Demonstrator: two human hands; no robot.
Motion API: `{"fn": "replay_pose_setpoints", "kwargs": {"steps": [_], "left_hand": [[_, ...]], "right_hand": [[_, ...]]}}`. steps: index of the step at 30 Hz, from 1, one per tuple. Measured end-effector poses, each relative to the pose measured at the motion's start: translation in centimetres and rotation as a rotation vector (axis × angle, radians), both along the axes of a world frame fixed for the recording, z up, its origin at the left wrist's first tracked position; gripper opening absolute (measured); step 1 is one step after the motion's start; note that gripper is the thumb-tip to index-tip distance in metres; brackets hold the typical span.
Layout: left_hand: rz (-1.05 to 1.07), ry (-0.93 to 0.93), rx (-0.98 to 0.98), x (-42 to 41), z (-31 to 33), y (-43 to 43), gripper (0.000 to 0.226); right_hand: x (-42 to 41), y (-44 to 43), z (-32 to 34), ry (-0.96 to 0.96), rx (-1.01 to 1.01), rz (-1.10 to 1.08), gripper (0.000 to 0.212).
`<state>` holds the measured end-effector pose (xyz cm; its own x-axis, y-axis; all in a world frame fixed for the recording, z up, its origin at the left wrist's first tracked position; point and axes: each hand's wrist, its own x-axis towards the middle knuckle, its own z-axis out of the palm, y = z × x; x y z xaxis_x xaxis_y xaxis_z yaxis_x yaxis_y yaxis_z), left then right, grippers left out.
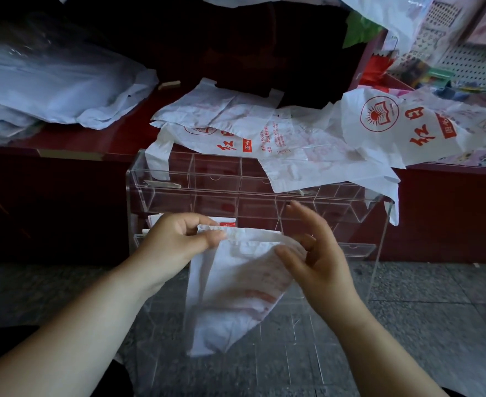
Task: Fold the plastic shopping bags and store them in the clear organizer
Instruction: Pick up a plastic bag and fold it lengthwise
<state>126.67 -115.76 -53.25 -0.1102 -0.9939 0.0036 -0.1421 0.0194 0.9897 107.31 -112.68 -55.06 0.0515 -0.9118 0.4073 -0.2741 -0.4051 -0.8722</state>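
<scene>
A head-worn view looks down at two bare forearms reaching forward over a grey stone floor [436, 316]. The left hand [175, 239] is raised with the palm turned inward, and its fingers and thumb pinch the top left corner of a folded white plastic bag [236, 290]. The bag hangs down between the two hands, narrowing to a point at the bottom. The right hand [316, 253] stands palm-in at the bag's upper right corner. Its fingers are spread and loosely raised, gripping nothing, and only the thumb lies against the bag's edge.

The right fingertips are blurred. Faint red print on the held bag cannot be read. Both arms are cut off by the lower frame edge.

Just behind the hands stands the clear organizer [161, 193], a see-through box divided into compartments, set on the floor in front of a dark red tabletop [72, 138]. A white item with red print [227, 224] lies in one compartment, partly hidden by the left hand. Loose white bags with red lettering [264, 133] drape over the organizer's top, covering its right rear corner. Another printed bag [393, 124] lies to the right. A heap of pale plastic sheeting [49, 81] rests on the tabletop at left. A pegboard [465, 53] shows at upper right.
</scene>
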Motion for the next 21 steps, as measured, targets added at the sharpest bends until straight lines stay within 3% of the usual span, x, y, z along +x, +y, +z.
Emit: {"fn": "replay_pose_setpoints", "kwargs": {"steps": [2, 5, 9, 14, 17, 21], "left_hand": [[0.003, 0.044, 0.044, -0.3, -0.2, 0.0, 0.015], [0.025, 0.112, 0.077, -0.9, -0.4, 0.2, 0.012], [0.038, 0.104, 0.077, -1.5, -0.5, 0.6, 0.021], [0.070, 0.041, -0.061, -2.6, 0.1, 1.7, 0.028], [-0.058, -0.053, -0.201, -3.0, -0.2, 2.2, 0.020], [-0.157, -0.105, -0.200, -3.2, -1.1, 2.3, 0.021]], "right_hand": [[0.0, -0.1, 0.2, 0.104, -0.081, -0.011, 0.026], [0.2, 0.0, 0.1, 0.110, -0.086, -0.027, 0.005], [0.2, 0.1, -0.2, 0.041, 0.063, -0.128, 0.035], [0.5, 0.2, 0.1, -0.038, 0.146, -0.196, 0.030], [0.9, 0.3, 0.4, -0.036, 0.124, -0.228, 0.030], [1.2, 0.2, -0.1, -0.009, 0.088, -0.260, 0.033]]}}
